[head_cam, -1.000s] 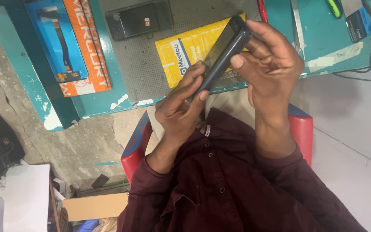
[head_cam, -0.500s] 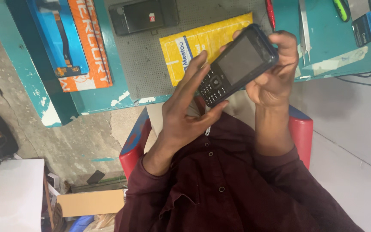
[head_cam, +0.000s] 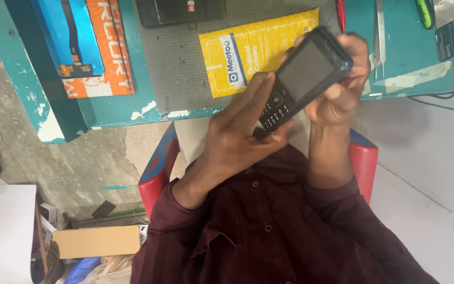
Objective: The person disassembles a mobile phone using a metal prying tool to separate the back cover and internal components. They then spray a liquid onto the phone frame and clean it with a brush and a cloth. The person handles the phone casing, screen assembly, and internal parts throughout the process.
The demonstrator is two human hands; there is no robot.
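I hold a dark keypad phone (head_cam: pixel 305 73) in both hands above my lap, its blank screen and keys facing me. My left hand (head_cam: pixel 235 137) grips the keypad end, fingers stretched along the phone's left side. Cupping the screen end from behind and the right is my right hand (head_cam: pixel 340 94), fingertips curled over the top edge. Both sleeves are dark maroon.
A teal workbench (head_cam: pixel 111 113) lies ahead with a grey perforated mat (head_cam: pixel 174 68), a yellow packet (head_cam: pixel 248 52), an orange and blue package (head_cam: pixel 90 47), a black device (head_cam: pixel 169 10), tweezers (head_cam: pixel 379 31) and cables (head_cam: pixel 447 100). A red seat (head_cam: pixel 156 173) is under me. A cardboard box (head_cam: pixel 95 241) is on the floor.
The phone has been turned from edge-on to face-up, so its screen and keypad now show. Both hands shifted their grip around it and moved slightly right.
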